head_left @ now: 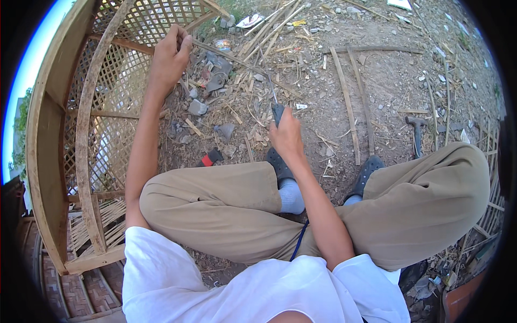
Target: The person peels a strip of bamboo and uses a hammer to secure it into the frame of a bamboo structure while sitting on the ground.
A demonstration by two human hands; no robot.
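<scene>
My left hand (173,56) is raised beside the lattice frame, its fingers closed on one end of a thin wooden strip (226,55). The strip slants down to the right above the ground. In front of my shins, my right hand (286,135) is wrapped round the dark handle of a slim tool (277,113). A long, thin metal blade or shaft points away from me; I cannot tell which it is. It crosses the strip in the picture, but whether they touch is unclear.
A wooden frame with woven lattice (116,129) stands close on my left. Ahead lie bamboo strips (347,107), litter and stones (197,107). A hammer (417,134) lies near my right knee, and a red-and-black object (210,158) by my left leg.
</scene>
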